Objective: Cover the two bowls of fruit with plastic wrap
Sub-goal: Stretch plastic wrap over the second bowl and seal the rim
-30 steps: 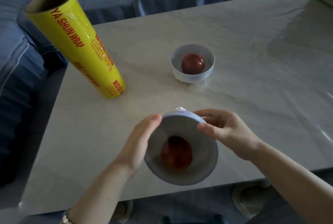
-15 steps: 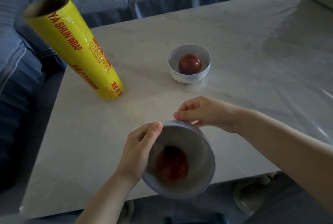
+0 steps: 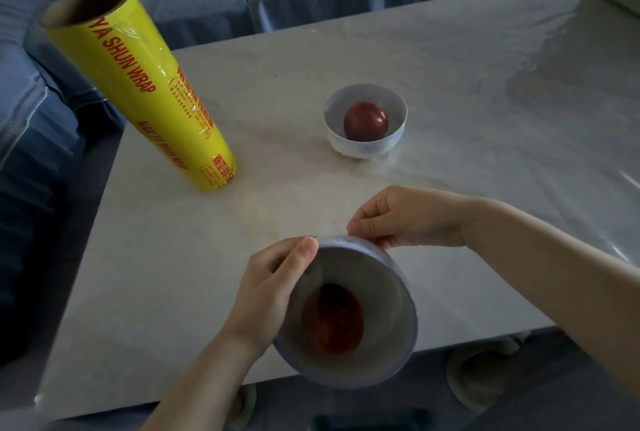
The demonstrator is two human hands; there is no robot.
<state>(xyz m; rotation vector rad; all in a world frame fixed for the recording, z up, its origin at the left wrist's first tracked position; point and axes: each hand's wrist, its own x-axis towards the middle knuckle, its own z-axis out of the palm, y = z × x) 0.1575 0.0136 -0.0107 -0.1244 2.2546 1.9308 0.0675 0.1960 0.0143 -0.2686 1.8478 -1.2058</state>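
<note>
One pale-blue bowl (image 3: 384,292) of red fruit (image 3: 334,319), tilted: left hand (image 3: 270,292) grips it, right hand (image 3: 408,217) pinches clear film (image 3: 360,244) at rim; best pulled taut, smoothed down.

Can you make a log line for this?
left hand: holds near bowl | right hand: pinches wrap at rim | far bowl: on table | roll: upright

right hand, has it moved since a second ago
Yes. The right hand has shifted from the right side of the held bowl to its far rim, nearer the far bowl on the table.
</note>
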